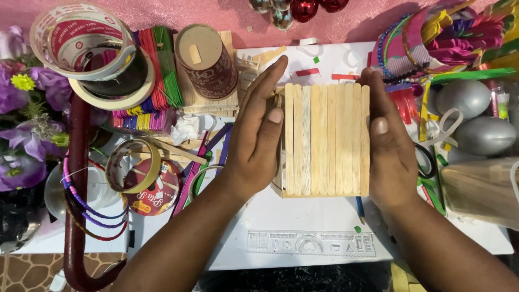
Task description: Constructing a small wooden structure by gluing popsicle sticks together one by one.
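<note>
While sticks run away from me, my left hand [258,127] and right hand [390,140] press flat on the stick box [326,139] sides.

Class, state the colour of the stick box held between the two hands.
The stick box is pale natural wood, unpainted; the head view shows it best.

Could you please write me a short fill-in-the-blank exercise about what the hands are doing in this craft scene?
1. The left hand and right hand press the sides of a box made of wooden ____ sticks.
2. The cup behind the left hand lies on its ____.
3. The ornament balls at the top edge are red and ____.

Missing words: craft; side; silver
</note>
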